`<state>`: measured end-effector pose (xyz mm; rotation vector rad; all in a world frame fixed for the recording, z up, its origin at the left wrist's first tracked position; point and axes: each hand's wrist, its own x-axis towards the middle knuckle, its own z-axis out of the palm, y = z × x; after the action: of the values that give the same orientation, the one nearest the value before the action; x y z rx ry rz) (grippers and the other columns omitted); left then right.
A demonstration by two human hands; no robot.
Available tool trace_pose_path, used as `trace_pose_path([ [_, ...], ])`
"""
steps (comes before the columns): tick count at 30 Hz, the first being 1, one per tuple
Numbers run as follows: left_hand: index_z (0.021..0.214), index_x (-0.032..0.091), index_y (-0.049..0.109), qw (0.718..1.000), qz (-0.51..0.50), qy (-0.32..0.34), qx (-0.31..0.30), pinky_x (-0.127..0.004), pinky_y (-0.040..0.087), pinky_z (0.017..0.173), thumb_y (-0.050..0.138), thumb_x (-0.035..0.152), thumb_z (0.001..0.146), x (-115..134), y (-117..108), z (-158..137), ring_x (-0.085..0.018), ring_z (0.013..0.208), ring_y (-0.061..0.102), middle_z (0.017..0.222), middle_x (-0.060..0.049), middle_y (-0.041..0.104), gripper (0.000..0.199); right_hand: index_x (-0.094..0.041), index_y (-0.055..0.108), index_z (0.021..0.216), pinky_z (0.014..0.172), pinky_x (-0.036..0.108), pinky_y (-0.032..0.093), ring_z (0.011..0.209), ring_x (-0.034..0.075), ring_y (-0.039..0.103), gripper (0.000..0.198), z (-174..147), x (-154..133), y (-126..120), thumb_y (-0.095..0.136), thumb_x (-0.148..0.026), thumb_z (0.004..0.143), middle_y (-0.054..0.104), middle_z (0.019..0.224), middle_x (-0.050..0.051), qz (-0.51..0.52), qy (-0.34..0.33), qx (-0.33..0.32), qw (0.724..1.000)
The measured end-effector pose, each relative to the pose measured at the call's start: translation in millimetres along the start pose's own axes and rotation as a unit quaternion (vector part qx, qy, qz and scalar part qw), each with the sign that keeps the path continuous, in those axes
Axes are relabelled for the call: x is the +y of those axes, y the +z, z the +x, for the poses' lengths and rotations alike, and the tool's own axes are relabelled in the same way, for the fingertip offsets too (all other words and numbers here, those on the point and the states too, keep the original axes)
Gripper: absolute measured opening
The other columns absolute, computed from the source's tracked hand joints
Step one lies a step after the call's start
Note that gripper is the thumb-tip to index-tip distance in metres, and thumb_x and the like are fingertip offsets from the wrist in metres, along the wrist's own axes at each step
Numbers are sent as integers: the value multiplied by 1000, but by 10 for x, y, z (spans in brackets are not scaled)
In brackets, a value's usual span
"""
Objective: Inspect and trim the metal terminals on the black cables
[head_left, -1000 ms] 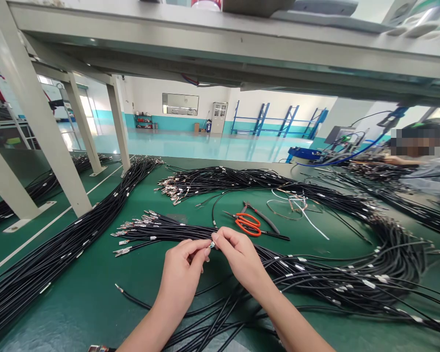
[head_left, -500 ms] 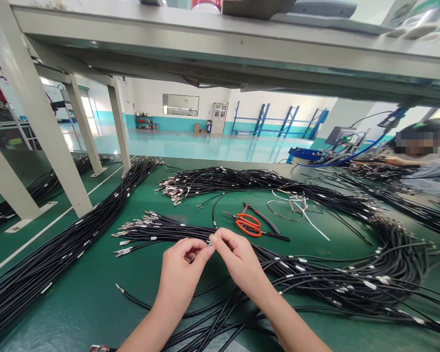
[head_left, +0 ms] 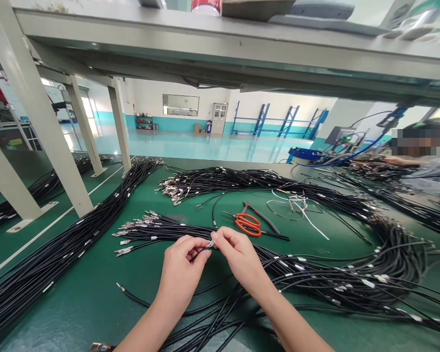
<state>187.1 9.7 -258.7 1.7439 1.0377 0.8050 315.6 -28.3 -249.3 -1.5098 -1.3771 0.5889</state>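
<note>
My left hand (head_left: 185, 264) pinches a black cable (head_left: 195, 255) close to its end. A small metal terminal (head_left: 210, 244) shows at that end, between the fingertips of both hands. The fingers of my right hand (head_left: 238, 254) are closed at the terminal's far side; how much of it they grip is partly hidden. Just behind my hands lies a bundle of black cables (head_left: 168, 231) with metal ends pointing left. Loose black cables (head_left: 220, 313) run beneath my forearms, and one cable end (head_left: 121, 287) sticks out to the left.
Orange-handled scissors (head_left: 248, 225) and dark-handled pliers (head_left: 266, 218) lie beyond my hands. White and brown wire scraps (head_left: 300, 205) are to their right. A long cable bundle (head_left: 95, 227) runs along the left, near shelf legs (head_left: 121, 127). A shelf beam (head_left: 205, 34) spans overhead. A co-worker (head_left: 421, 146) sits at right.
My left fingers have opened up slightly around the cable, so the cable and its metal terminal show more plainly. Both hands stay in nearly the same place.
</note>
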Motion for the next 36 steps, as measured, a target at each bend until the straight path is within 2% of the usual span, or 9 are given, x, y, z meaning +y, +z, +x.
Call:
trace_pose_path([
  [4, 86, 25, 63, 993, 52, 81, 71, 4, 31, 62, 46, 33, 74, -51, 37, -41, 11, 66, 41, 80, 3, 53, 22, -11, 34, 60, 55, 19, 27, 59, 7, 29, 39, -10, -16, -1, 42, -41, 83, 33, 61, 0, 3, 7, 0, 1000],
  [6, 83, 26, 64, 992, 54, 90, 74, 4, 30, 61, 44, 34, 76, -61, 27, -49, 11, 65, 40, 77, 3, 52, 22, -11, 36, 61, 55, 19, 27, 59, 7, 30, 38, -18, -30, 5, 43, -41, 83, 33, 61, 0, 3, 0, 4, 1000],
  [10, 90, 19, 63, 1000, 8, 15, 9, -1, 34, 55, 45, 41, 73, -44, -29, -17, 7, 59, 42, 75, 0, 51, 33, -12, 49, 74, 61, 18, 33, 66, 7, 39, 28, -35, -69, 13, 43, -37, 84, 45, 71, 0, -4, -43, 8, 999],
  [12, 97, 13, 61, 998, -50, -29, -40, -5, 36, 53, 47, 44, 71, -22, -47, 0, 5, 55, 44, 77, -3, 52, 42, -12, 49, 72, 61, 18, 33, 65, 7, 40, 29, -38, -80, 8, 43, -36, 85, 46, 69, 0, -19, -49, 4, 999],
  [15, 98, 6, 57, 981, -139, -83, -108, -6, 36, 50, 49, 45, 68, 18, -52, 2, 4, 53, 43, 77, -5, 53, 50, -11, 44, 63, 57, 18, 31, 59, 6, 37, 35, -31, -79, -7, 42, -38, 85, 43, 61, 0, -42, -46, 13, 998],
  [18, 94, 3, 53, 966, -190, -101, -146, -6, 35, 50, 51, 48, 66, 44, -54, -10, 4, 54, 42, 77, -6, 52, 52, -11, 44, 62, 56, 19, 30, 58, 6, 37, 35, -19, -78, -16, 42, -38, 85, 45, 60, 0, -53, -45, 18, 997],
  [24, 90, 3, 50, 954, -217, -96, -180, -6, 35, 53, 51, 45, 68, 14, -61, 0, 5, 56, 42, 77, -5, 50, 48, -11, 39, 59, 54, 19, 29, 56, 6, 37, 38, -13, -98, -8, 41, -40, 84, 44, 58, 0, -69, -20, 20, 997],
  [31, 113, 10, 43, 942, -253, -143, -167, -7, 35, 53, 54, 42, 65, 15, -45, -2, 5, 56, 42, 81, -4, 50, 58, -11, 34, 57, 51, 19, 25, 54, 6, 28, 39, -21, -69, -5, 42, -39, 83, 32, 55, -1, -84, -26, 34, 996],
  [36, 99, 8, 48, 937, -256, -158, -177, -6, 31, 51, 54, 40, 65, 28, -66, -1, 6, 54, 40, 79, -4, 49, 47, -11, 33, 56, 50, 19, 24, 53, 5, 27, 39, -17, -64, 8, 42, -39, 83, 32, 55, -1, -84, -31, 28, 996],
])
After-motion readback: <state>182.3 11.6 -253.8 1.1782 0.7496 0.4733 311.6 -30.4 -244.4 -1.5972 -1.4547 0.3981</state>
